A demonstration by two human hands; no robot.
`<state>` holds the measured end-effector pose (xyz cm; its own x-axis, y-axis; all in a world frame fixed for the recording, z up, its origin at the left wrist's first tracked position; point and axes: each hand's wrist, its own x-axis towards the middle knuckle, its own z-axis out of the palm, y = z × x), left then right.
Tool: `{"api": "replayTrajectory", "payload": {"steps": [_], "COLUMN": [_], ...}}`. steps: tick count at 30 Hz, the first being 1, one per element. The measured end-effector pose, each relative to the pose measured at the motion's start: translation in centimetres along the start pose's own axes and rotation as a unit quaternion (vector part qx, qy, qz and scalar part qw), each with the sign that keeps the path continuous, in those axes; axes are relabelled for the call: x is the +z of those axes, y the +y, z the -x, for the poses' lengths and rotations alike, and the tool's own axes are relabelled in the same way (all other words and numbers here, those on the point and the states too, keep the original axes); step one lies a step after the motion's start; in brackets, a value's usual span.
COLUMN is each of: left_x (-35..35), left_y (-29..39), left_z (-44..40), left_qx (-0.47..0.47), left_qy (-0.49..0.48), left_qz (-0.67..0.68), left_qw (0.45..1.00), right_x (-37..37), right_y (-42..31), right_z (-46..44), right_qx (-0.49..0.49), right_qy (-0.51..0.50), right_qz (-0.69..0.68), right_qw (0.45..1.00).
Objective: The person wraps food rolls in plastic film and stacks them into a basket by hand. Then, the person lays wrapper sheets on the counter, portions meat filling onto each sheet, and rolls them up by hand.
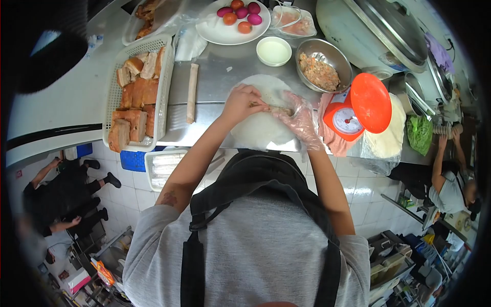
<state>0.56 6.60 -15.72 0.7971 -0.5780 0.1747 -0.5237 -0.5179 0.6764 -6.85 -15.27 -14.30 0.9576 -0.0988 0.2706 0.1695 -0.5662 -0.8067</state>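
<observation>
A round, whitish translucent sheet (pixel 261 132) lies on the steel counter in front of my body. Some filling (pixel 280 110) rests near its middle, between my hands. My left hand (pixel 245 104), bare, has its fingers pinched together at the filling's left end; what they pinch is too small to make out. On the right, my right hand (pixel 300 122) wears a clear plastic glove and curves round the filling's right end. A steel bowl (pixel 320 65) of minced orange-flecked filling stands beyond it. One pale thin roll (pixel 192 94) lies left of the sheet.
A basket (pixel 168 87) of roasted meat is at the left. Behind stand a plate (pixel 210 25) of eggs and a small bowl (pixel 274 51). An orange scale (pixel 348 123), pale dough-like sheets (pixel 388 123) and a large pot (pixel 342 23) are right. Other people are at both sides.
</observation>
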Motion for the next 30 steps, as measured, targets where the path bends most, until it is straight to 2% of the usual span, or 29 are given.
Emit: {"api": "replayTrajectory", "payload": {"steps": [2,8,11,14,17,20,23,26,29,30], "left_x": [0.4,0.4,0.6,0.1,-0.2,-0.3,0.4,0.4,0.4,0.2], "left_y": [0.1,-0.7,-1.9,-1.4,-1.6,-0.7,-1.4,-1.2,-1.0,-0.7], "left_z": [-0.2,-0.3,-0.1,-0.1,-0.2,-0.5,-0.5,-0.6,-0.2,0.0], "left_qx": [0.003,0.003,0.005,-0.028,0.016,0.015,0.027,0.001,0.006,0.008], "left_qy": [-0.001,-0.006,-0.009,0.002,-0.036,-0.057,-0.047,-0.056,-0.047,-0.044], "left_qz": [-0.006,-0.015,-0.002,0.067,0.012,-0.046,-0.075,-0.064,-0.066,-0.068], "left_qw": [1.0,1.0,1.0,0.997,0.999,0.997,0.996,0.996,0.997,0.997], "right_x": [0.0,0.2,-0.7,-0.5,0.5,1.7,2.5,3.0,0.8,0.5], "right_y": [0.3,3.9,4.5,2.5,0.8,0.7,1.8,3.6,1.5,1.8], "right_z": [-0.8,0.4,0.3,-0.3,-1.1,-1.4,-1.3,-0.9,-1.5,-1.1], "right_qx": [-0.06,0.0,-0.011,0.006,-0.1,-0.127,-0.112,-0.1,-0.136,-0.117], "right_qy": [-0.054,-0.096,-0.125,-0.073,-0.058,-0.109,-0.138,-0.123,-0.134,-0.119], "right_qz": [0.008,-0.026,-0.008,-0.029,0.088,0.123,0.114,0.092,0.078,0.075], "right_qw": [0.997,0.995,0.992,0.997,0.989,0.978,0.978,0.983,0.978,0.983]}}
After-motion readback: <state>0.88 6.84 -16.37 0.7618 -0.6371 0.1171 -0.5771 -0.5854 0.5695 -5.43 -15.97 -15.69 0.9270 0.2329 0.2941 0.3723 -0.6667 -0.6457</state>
